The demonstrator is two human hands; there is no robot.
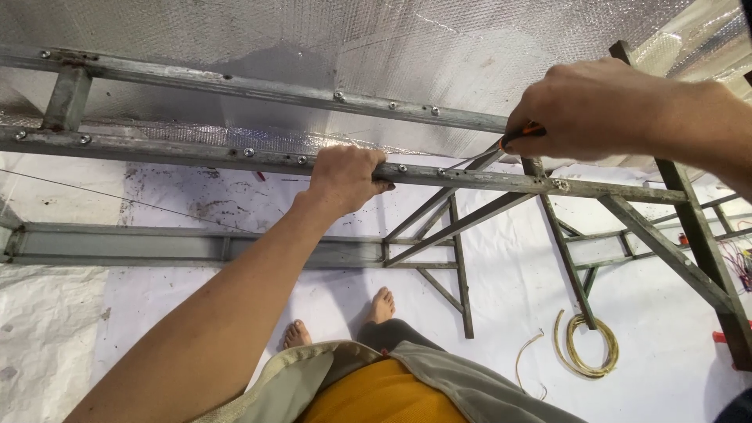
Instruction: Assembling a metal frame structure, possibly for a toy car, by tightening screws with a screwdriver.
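My left hand is closed around a grey metal rail that runs across the view and is studded with screws. My right hand grips a utility knife with an orange and black handle; its blade tip touches the same rail to the right of my left hand. A second metal rail runs above the first one. Silver bubble-foil insulation hangs behind both rails.
Diagonal and upright metal struts of the frame drop below the rails at right. White sheeting covers the floor, with a coil of yellowish cable on it. My bare feet stand below. Coloured wires lie at far right.
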